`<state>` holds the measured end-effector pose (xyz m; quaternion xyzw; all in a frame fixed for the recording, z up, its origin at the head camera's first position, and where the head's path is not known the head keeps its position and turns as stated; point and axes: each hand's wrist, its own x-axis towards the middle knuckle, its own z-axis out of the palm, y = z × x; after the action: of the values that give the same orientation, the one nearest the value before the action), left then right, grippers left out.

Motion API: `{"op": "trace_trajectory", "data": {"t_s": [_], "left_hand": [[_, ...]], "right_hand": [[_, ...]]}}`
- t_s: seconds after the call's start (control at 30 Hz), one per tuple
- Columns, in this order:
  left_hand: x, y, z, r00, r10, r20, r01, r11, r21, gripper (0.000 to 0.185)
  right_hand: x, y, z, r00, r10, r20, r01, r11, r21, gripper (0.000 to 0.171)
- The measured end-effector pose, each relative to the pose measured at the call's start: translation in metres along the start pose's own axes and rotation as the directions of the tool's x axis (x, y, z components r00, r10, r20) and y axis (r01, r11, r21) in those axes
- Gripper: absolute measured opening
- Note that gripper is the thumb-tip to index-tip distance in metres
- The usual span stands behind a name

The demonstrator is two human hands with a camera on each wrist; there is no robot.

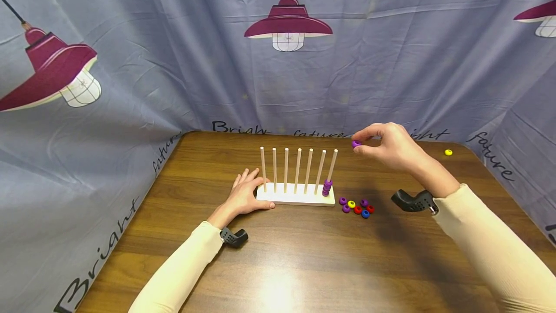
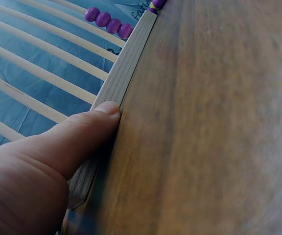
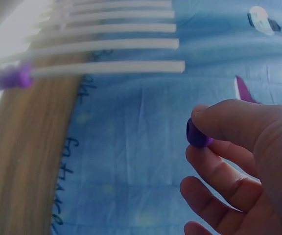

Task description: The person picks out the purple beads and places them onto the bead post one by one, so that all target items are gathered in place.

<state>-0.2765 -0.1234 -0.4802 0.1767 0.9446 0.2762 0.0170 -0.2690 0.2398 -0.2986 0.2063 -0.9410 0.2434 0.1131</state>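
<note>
Fingers (image 3: 219, 117) of the right hand (image 1: 393, 148) pinch 1 purple bead (image 1: 356, 144) in the air, just right of the peg rack (image 1: 295, 196). Left hand (image 1: 245, 194), fingers relaxed, rests flat on the surface (image 1: 304, 264), thumb touching the rack's base, 4 purple beads (image 1: 326, 188) stacked on its rightmost peg.

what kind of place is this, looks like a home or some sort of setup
Probably a staged recording corner, not a lived-in room: a wooden table fenced on three sides by a hung lamp-print cloth, with just a peg rack and loose beads on it.
</note>
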Motion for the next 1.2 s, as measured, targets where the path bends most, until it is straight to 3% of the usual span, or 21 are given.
{"op": "trace_trajectory", "data": {"t_s": [0.37, 1.2], "left_hand": [[-0.001, -0.001, 0.003, 1.000, 0.004, -0.012, -0.004, 1.000, -0.008, 0.065], [0.002, -0.002, 0.002, 1.000, 0.007, -0.015, -0.007, 1.000, 0.004, 0.067]], "right_hand": [[0.014, -0.022, 0.003, 0.997, -0.050, 0.058, 0.048, 0.998, 0.037, 0.015], [0.017, -0.022, 0.019, 0.990, -0.123, 0.075, 0.121, 0.992, 0.027, 0.018]]}}
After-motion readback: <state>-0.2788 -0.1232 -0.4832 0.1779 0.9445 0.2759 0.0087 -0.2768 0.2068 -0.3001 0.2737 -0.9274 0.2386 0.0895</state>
